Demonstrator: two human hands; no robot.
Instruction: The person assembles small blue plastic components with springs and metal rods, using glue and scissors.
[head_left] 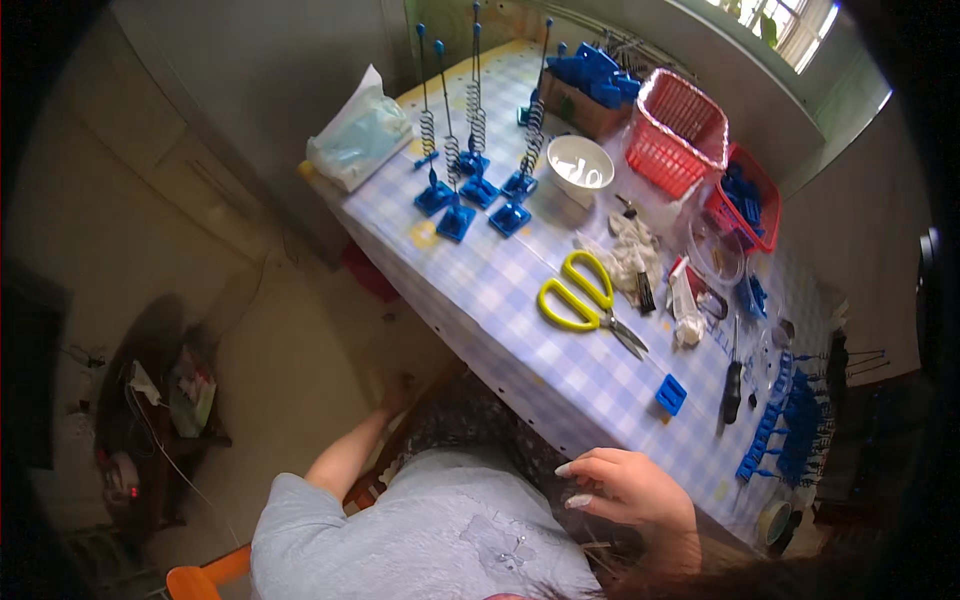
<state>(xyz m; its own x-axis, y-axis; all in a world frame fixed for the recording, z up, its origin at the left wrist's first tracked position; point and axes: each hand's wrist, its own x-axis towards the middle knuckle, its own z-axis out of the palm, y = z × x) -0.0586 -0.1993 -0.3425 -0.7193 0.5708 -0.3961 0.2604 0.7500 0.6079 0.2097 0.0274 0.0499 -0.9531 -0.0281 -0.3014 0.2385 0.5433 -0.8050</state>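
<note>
On the near edge of the blue-and-white checked worktop (520, 300), head view, the right hand (630, 490) rests with fingers loosely curled and spread, half open, nothing visibly gripped; it sits at the cloth edge close to the lap, probably just parked there. The left hand (395, 392) hangs down off the worktop toward the floor beside the knee, too small and foreshortened to say whether it is open or closed, and nothing shows in it. Nearest thing to the right hand is a small blue square plastic block (671, 394), lying alone on the cloth, apart from the fingers. Just beyond it a black-handled screwdriver (732, 385) lies with its tip pointing away, and yellow-handled scissors (585, 300) lie closed, mid-worktop, within easy reach. To the far right a row of blue plastic clip parts (775, 425) is lined up along the edge, looks sorted. Further back, five blue square-based stands with upright metal spring rods (470, 185) stand grouped, upright, likely set aside. Behind them a white ceramic bowl (580, 165), a red plastic mesh basket (680, 130) tilted against a second red basket of blue parts (745, 200), and a pale bagged bundle (358, 135) at the far left corner. Crumpled white rags (630, 250) lie by the scissors.
</note>
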